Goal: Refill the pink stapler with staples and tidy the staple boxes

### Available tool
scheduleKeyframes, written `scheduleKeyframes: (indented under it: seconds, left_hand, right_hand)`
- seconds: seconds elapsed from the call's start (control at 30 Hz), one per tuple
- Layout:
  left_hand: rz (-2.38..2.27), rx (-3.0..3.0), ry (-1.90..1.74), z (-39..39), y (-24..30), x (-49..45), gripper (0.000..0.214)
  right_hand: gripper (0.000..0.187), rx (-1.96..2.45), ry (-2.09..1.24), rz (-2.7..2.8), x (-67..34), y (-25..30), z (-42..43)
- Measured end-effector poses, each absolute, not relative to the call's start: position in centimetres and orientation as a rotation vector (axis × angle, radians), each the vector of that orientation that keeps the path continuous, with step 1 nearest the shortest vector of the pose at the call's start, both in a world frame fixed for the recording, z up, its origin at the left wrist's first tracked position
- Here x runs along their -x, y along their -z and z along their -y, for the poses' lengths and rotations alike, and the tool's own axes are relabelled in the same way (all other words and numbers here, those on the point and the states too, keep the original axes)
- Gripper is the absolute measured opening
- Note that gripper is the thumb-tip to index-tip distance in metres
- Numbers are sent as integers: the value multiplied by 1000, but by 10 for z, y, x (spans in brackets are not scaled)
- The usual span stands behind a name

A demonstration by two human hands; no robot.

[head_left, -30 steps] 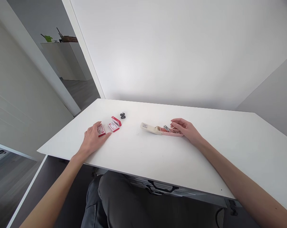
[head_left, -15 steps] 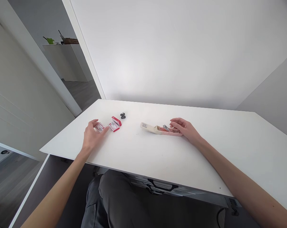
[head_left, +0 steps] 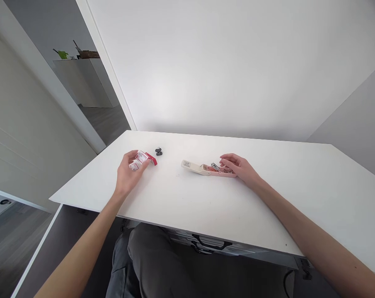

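On the left of the white tabletop [head_left: 187, 198], my left hand [head_left: 128, 174] has its fingers and thumb closed around a small white box [head_left: 141, 156] with red edging and print, tilted up from the table. A similar red-and-white box [head_left: 134, 166] shows lower down, between the palm and thumb. Right beside the fingertips stands a red box [head_left: 151, 159]. My right hand [head_left: 238, 164] curls over the right end of a narrow cream-and-pink case [head_left: 195, 167]. Its cream lid lies folded out to the left. Small metal pieces [head_left: 216, 167] fill the pink compartments; their kind is unclear.
A small black clip-like object [head_left: 158, 151] sits behind the boxes. A white wall [head_left: 212, 74] closes off the table's back. Drawers with black handles [head_left: 212, 244] are below the front edge, beside my legs [head_left: 156, 260].
My left hand has moved right and closed on the flat red-and-white box, lifting and tilting it. The other box stays within that hand. My right hand and the case hold their places.
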State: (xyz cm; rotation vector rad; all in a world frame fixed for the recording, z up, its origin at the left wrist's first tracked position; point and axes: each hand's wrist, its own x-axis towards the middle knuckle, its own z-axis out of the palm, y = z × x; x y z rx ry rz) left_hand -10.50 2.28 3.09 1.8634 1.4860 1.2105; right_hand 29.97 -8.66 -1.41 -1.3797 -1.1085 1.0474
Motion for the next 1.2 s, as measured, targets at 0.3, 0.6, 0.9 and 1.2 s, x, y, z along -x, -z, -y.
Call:
scheduleKeyframes:
  seconds: [0.3,0.6,0.9,1.2]
  left_hand:
    - [-1328,-1523,-1382,-19,-37,99,66]
    - [-1789,-2221,-879,-32,-12,105,84]
    - [-1574,-2294,-993,-50,-19,78,76]
    - [-965,-1694,-1229,10,-31,30,72]
  right_hand:
    - [48,1398,-1031,1109,-298,12,88]
    - [48,1423,-1019,1124,-296,11,88]
    - [47,1412,-1033,1112,-296,8,88]
    - [40,1426,-699,1101,-285,8,91]
